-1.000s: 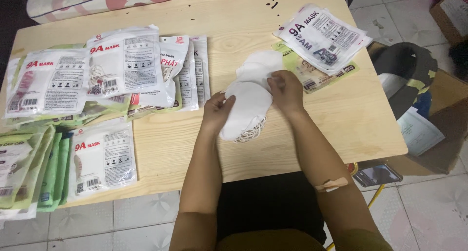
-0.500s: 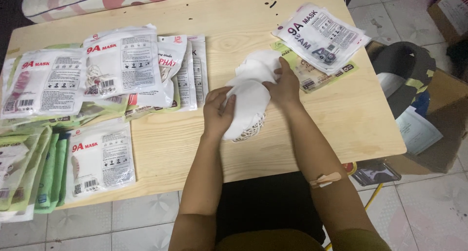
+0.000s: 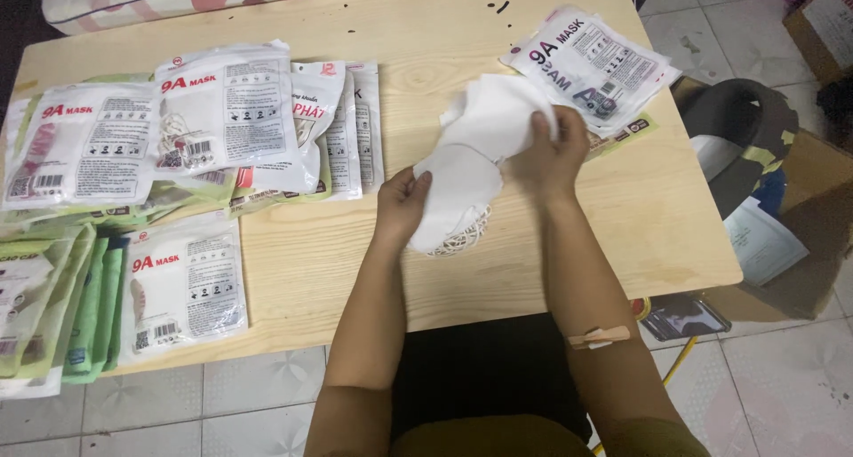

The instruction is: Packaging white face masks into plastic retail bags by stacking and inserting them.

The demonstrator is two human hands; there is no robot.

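A stack of white face masks (image 3: 471,168) is held just above the middle of a pale wooden table (image 3: 622,217). The left hand (image 3: 400,204) cups its lower edge, fingers curled; the right hand (image 3: 555,146) pinches the upper layers. Loose ear loops (image 3: 462,237) hang beneath. Edges are best kept squared and loops tucked in. Packaged masks (image 3: 222,119) lie to the left.

Both forearms enter from the bottom centre of the frame, bare to the elbow, with no sleeves, rings, watch or bracelet visible. The left hand (image 3: 402,204) and right hand (image 3: 553,155) are ungloved. A small adhesive bandage (image 3: 597,337) lies across the right forearm, at lower right of centre. Dark garment (image 3: 484,368) covers the lap; olive-brown fabric (image 3: 498,435) shows at the bottom edge.
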